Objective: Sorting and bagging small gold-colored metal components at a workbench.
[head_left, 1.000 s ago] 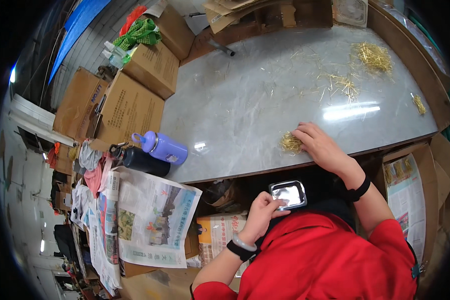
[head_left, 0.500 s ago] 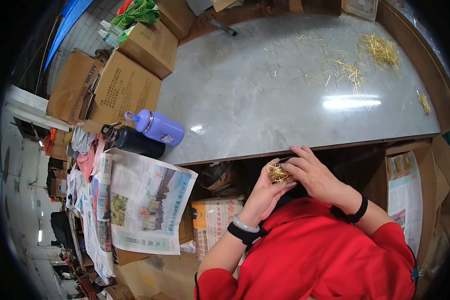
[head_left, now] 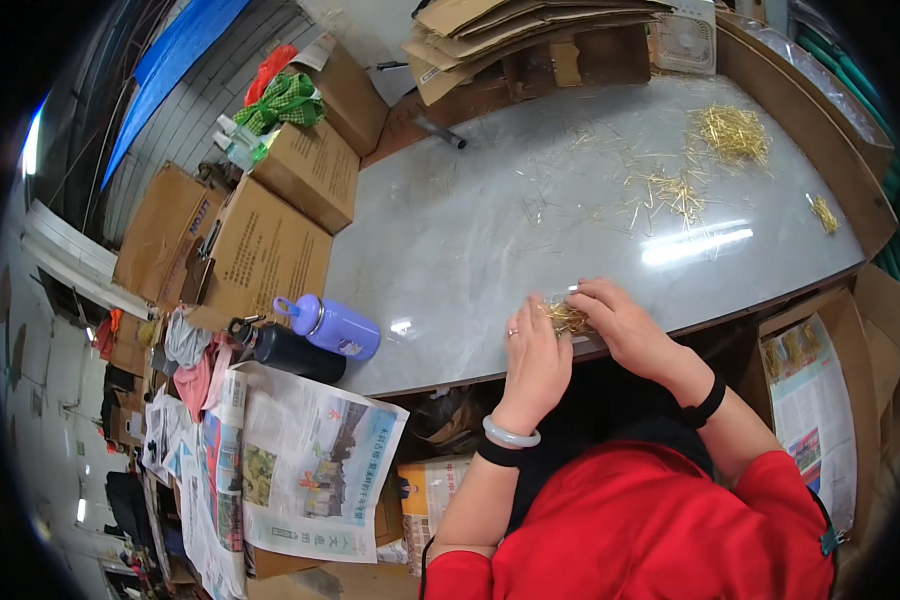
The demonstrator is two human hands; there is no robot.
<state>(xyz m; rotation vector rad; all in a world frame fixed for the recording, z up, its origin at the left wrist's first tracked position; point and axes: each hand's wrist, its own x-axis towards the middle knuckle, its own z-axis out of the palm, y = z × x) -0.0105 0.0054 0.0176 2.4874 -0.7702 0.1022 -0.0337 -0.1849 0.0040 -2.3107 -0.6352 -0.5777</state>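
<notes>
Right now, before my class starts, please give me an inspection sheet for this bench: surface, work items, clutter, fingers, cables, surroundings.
Surface: grey tabletop, glossy, reflecting light.
Work items: golden wire bundle near the front edge; larger golden pile far right; small golden bundle by the right edge.
Clutter: loose wire pieces; purple bottle and black bottle, left.
Fingers: left fingers and right fingers around the front bundle; grip unclear.
Cables: nothing clearly seen.
Surroundings: cardboard boxes, left; newspaper, lower left; white fan, back.

Red top (head_left: 660, 530), short sleeves (head_left: 457, 578); teal attachment (head_left: 829, 541) at right side. Left wristband (head_left: 498, 453): black. Pale bangle (head_left: 511, 434) adjacent. Right wristband (head_left: 705, 404): black. Left hand (head_left: 538, 365): slim ring (head_left: 512, 331). Lower garment (head_left: 595, 425): dark.
</notes>
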